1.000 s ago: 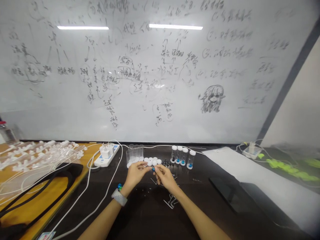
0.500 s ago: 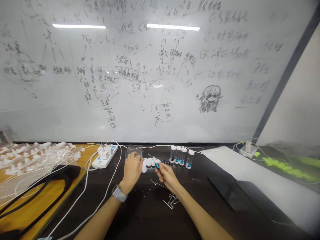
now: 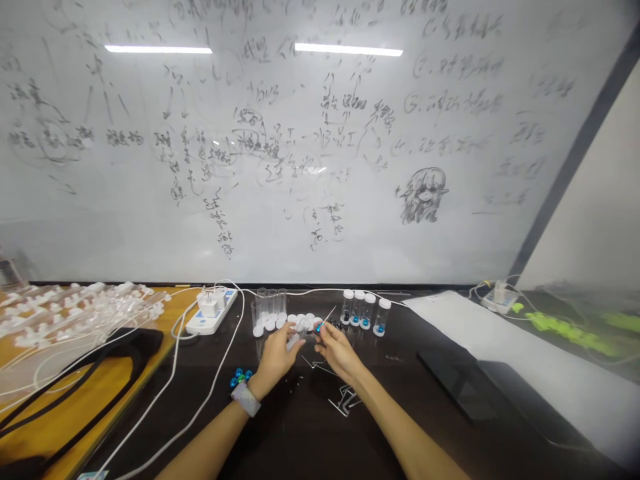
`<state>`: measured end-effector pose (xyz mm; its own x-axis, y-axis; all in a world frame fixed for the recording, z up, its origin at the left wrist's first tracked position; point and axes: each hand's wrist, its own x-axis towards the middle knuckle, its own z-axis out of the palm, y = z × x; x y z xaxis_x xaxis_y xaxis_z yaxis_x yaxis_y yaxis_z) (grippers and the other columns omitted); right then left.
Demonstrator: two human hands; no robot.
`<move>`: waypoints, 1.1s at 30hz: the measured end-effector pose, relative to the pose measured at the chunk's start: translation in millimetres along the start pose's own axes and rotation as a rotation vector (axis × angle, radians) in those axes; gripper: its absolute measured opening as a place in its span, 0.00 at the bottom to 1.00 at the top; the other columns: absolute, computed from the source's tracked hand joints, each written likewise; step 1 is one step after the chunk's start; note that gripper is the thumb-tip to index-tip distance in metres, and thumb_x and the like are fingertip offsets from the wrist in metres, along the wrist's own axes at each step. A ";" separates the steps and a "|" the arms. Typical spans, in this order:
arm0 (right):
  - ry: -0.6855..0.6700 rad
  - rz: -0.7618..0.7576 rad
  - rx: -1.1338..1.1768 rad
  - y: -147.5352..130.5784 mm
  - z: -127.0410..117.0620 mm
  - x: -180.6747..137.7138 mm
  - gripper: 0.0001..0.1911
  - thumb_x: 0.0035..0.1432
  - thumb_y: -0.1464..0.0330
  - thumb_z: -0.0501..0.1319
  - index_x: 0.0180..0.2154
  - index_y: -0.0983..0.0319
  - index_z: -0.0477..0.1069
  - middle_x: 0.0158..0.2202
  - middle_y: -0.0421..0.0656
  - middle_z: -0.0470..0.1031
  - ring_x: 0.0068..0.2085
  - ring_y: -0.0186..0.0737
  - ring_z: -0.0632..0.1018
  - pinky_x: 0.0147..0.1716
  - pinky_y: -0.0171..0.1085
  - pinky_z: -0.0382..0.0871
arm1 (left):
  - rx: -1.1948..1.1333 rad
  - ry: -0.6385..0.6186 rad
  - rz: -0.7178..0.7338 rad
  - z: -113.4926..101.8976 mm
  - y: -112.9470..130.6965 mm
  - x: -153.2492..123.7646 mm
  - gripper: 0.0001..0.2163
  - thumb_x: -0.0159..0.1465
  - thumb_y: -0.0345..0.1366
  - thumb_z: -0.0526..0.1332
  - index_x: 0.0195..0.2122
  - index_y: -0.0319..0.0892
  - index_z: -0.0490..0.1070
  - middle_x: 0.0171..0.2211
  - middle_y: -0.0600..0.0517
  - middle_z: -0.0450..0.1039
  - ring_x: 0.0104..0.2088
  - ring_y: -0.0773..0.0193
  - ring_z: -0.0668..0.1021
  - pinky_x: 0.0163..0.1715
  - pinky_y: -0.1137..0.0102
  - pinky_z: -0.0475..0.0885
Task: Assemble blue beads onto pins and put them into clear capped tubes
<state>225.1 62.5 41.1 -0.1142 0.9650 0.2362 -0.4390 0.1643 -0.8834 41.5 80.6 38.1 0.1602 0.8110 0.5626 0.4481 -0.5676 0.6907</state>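
Observation:
My left hand (image 3: 279, 350) is closed around a clear tube with a white end (image 3: 293, 342), held tilted just above the table. Facing it, my right hand (image 3: 336, 348) pinches a small shiny blue piece (image 3: 318, 327) close to the tube. A thin metal rod (image 3: 329, 315) sticks up beside my right fingertips; whether it is held too I cannot tell. White caps (image 3: 301, 320) lie in a group behind my hands. Several clear tubes (image 3: 271, 308) on white bases stand behind my left hand. Small black pieces (image 3: 336, 325) lie beyond my right fingers.
Several capped tubes (image 3: 368, 312) with blue or black pieces inside stand at the back right. Bent metal rods (image 3: 345, 400) lie nearer me. Blue and green pieces (image 3: 241, 377) sit beside my left wrist. A power strip (image 3: 213, 313), white cables and a dark phone-like slab (image 3: 447, 387) flank the area.
My left hand has come away from the standing tubes, toward me and right, with a tube now in it. My right hand keeps the blue piece, now turned beside the tube.

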 end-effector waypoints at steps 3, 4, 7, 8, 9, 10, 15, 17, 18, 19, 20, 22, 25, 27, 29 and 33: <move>0.082 -0.074 -0.002 -1.3 -1.9 3.7 0.20 0.50 0.57 0.71 0.42 0.61 0.75 0.35 0.44 0.75 0.33 0.37 0.75 0.32 0.35 0.72 | 0.088 -0.046 0.067 -0.9 0.6 -4.9 0.11 0.60 0.38 0.65 0.44 0.46 0.74 0.41 0.46 0.80 0.42 0.50 0.80 0.44 0.61 0.71; 0.111 -0.096 -0.003 -2.0 -2.8 4.6 0.20 0.50 0.57 0.71 0.42 0.61 0.75 0.36 0.44 0.76 0.33 0.37 0.75 0.34 0.36 0.73 | 0.125 -0.050 0.091 -2.1 2.8 -6.4 0.11 0.62 0.37 0.64 0.45 0.46 0.73 0.42 0.45 0.79 0.43 0.50 0.80 0.45 0.61 0.71; 0.156 -0.171 -0.054 -3.6 -5.4 6.1 0.20 0.50 0.57 0.71 0.42 0.59 0.73 0.39 0.45 0.78 0.35 0.39 0.77 0.37 0.39 0.74 | 0.227 -0.077 0.163 -6.0 10.7 -10.0 0.12 0.64 0.37 0.61 0.49 0.47 0.71 0.44 0.45 0.78 0.45 0.51 0.79 0.46 0.61 0.70; 0.153 -0.194 -0.090 -3.6 -6.2 6.3 0.19 0.51 0.57 0.70 0.42 0.59 0.72 0.38 0.44 0.78 0.35 0.40 0.77 0.38 0.40 0.74 | 0.254 -0.081 0.176 -6.8 12.6 -10.7 0.12 0.65 0.37 0.61 0.50 0.47 0.71 0.44 0.45 0.77 0.44 0.51 0.79 0.46 0.61 0.70; 0.145 -0.213 -0.133 -3.2 -6.8 6.5 0.19 0.51 0.56 0.70 0.41 0.59 0.72 0.38 0.44 0.78 0.35 0.40 0.78 0.39 0.41 0.74 | 0.278 -0.080 0.183 -7.3 13.7 -11.0 0.13 0.65 0.37 0.60 0.50 0.46 0.70 0.43 0.45 0.77 0.44 0.52 0.79 0.46 0.61 0.70; 0.136 -0.229 -0.183 -2.4 -7.4 6.7 0.19 0.52 0.56 0.69 0.41 0.59 0.73 0.37 0.44 0.79 0.35 0.41 0.78 0.40 0.41 0.74 | 0.299 -0.073 0.186 -7.5 14.1 -11.0 0.13 0.65 0.37 0.60 0.51 0.46 0.70 0.43 0.45 0.76 0.44 0.52 0.78 0.46 0.61 0.71; 0.139 -0.316 -0.448 3.7 -8.6 7.4 0.17 0.56 0.54 0.65 0.38 0.61 0.77 0.36 0.47 0.79 0.37 0.44 0.79 0.40 0.43 0.74 | 0.363 -0.046 0.190 -7.1 7.8 -9.1 0.12 0.66 0.37 0.59 0.51 0.47 0.69 0.44 0.46 0.75 0.46 0.51 0.77 0.46 0.61 0.71; 0.154 -0.330 -0.483 4.9 -8.5 7.0 0.17 0.55 0.54 0.66 0.36 0.62 0.77 0.35 0.47 0.79 0.36 0.45 0.79 0.38 0.42 0.74 | 0.371 -0.047 0.200 -7.3 4.9 -8.8 0.12 0.66 0.37 0.59 0.51 0.47 0.70 0.43 0.46 0.75 0.46 0.51 0.77 0.46 0.61 0.72; 0.160 -0.323 -0.477 5.0 -8.5 6.6 0.17 0.54 0.54 0.67 0.35 0.62 0.77 0.34 0.47 0.79 0.35 0.44 0.79 0.37 0.41 0.75 | 0.372 -0.047 0.204 -7.5 3.7 -8.8 0.12 0.66 0.37 0.59 0.51 0.47 0.70 0.44 0.46 0.75 0.46 0.52 0.77 0.46 0.61 0.72; 0.165 -0.311 -0.463 4.9 -8.4 6.1 0.17 0.53 0.54 0.67 0.35 0.62 0.76 0.31 0.46 0.78 0.33 0.44 0.79 0.35 0.41 0.75 | 0.374 -0.044 0.205 -7.9 2.5 -8.7 0.12 0.66 0.37 0.59 0.51 0.47 0.70 0.44 0.46 0.75 0.46 0.52 0.77 0.46 0.61 0.72; 0.168 -0.298 -0.452 4.7 -8.5 5.6 0.18 0.53 0.53 0.67 0.34 0.62 0.76 0.29 0.45 0.78 0.31 0.44 0.79 0.34 0.42 0.75 | 0.376 -0.039 0.205 -8.3 1.3 -8.5 0.12 0.66 0.37 0.59 0.51 0.47 0.70 0.44 0.46 0.75 0.46 0.52 0.77 0.47 0.61 0.72; 0.170 -0.289 -0.463 4.2 -8.9 4.8 0.18 0.55 0.53 0.66 0.33 0.62 0.75 0.27 0.45 0.78 0.30 0.45 0.80 0.34 0.42 0.75 | 0.380 -0.027 0.198 -9.0 -1.2 -7.8 0.12 0.66 0.37 0.59 0.51 0.46 0.70 0.44 0.46 0.75 0.47 0.52 0.77 0.47 0.61 0.72; 0.198 -0.305 -0.488 3.6 -9.9 4.2 0.18 0.59 0.52 0.63 0.36 0.61 0.73 0.28 0.46 0.79 0.29 0.46 0.80 0.32 0.43 0.75 | 0.390 -0.017 0.188 -9.6 -4.5 -6.6 0.12 0.66 0.37 0.59 0.51 0.45 0.70 0.44 0.45 0.76 0.47 0.51 0.77 0.48 0.60 0.72; 0.232 -0.326 -0.483 3.0 -10.5 3.5 0.18 0.60 0.52 0.62 0.40 0.60 0.70 0.29 0.45 0.79 0.27 0.45 0.80 0.30 0.42 0.76 | 0.397 -0.014 0.185 -9.3 -5.5 -6.2 0.12 0.66 0.37 0.60 0.50 0.45 0.70 0.44 0.45 0.76 0.47 0.51 0.78 0.48 0.60 0.72; 0.245 -0.352 -0.504 1.8 -10.6 2.4 0.17 0.61 0.53 0.61 0.42 0.59 0.68 0.30 0.44 0.79 0.27 0.44 0.80 0.30 0.41 0.76 | 0.399 -0.014 0.185 -8.9 -5.6 -6.3 0.12 0.66 0.37 0.60 0.50 0.45 0.70 0.44 0.45 0.76 0.47 0.51 0.78 0.48 0.60 0.72; 0.189 -0.375 -0.631 -0.5 -9.7 -1.2 0.16 0.63 0.53 0.59 0.38 0.59 0.70 0.30 0.45 0.78 0.27 0.43 0.80 0.28 0.38 0.76 | 0.384 -0.020 0.190 -8.7 -5.7 -6.4 0.12 0.65 0.37 0.60 0.50 0.45 0.70 0.43 0.45 0.76 0.46 0.51 0.78 0.47 0.60 0.72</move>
<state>234.2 63.3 37.4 0.1216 0.8305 0.5436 0.1816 0.5198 -0.8348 30.3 77.4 34.4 0.2871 0.7016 0.6521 0.7033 -0.6166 0.3537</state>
